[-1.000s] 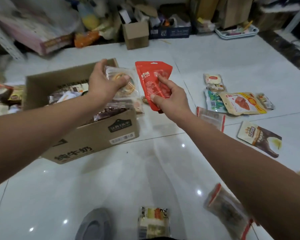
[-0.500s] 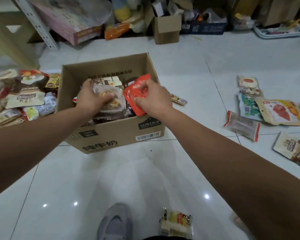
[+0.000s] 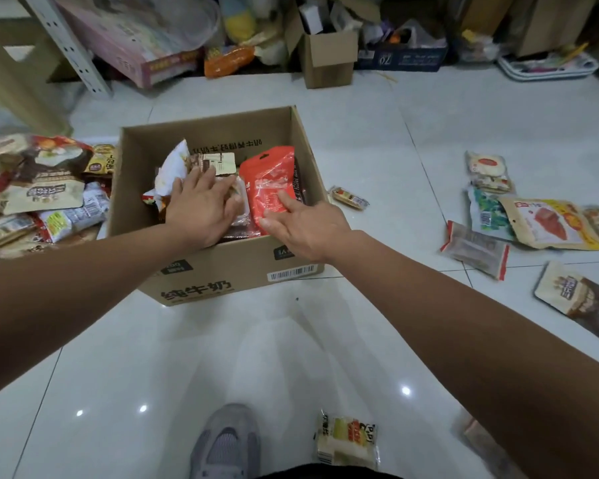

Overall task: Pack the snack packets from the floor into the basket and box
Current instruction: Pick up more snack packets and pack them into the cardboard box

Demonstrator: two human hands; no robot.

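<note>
An open cardboard box (image 3: 218,271) stands on the white tile floor, filled with several snack packets. A red packet (image 3: 268,179) lies in its right half. A clear packet with a round snack (image 3: 241,206) lies beside it, mostly hidden under my left hand (image 3: 201,205), which rests flat on it with fingers spread. My right hand (image 3: 306,226) hovers over the box's near right corner with fingers apart. Its thumb and forefinger tips touch the red packet's near edge. More packets lie on the floor to the right, among them a yellow-and-red one (image 3: 550,224).
A heap of snack packets (image 3: 42,191) lies left of the box. A small packet (image 3: 348,197) lies just right of the box and another (image 3: 348,440) by my grey shoe (image 3: 225,444). Boxes and clutter, including a small carton (image 3: 329,60), line the far wall.
Both hands carried the clear packet and the red packet from above the floor down into the box. Their fingers have spread, and both packets now lie inside.
</note>
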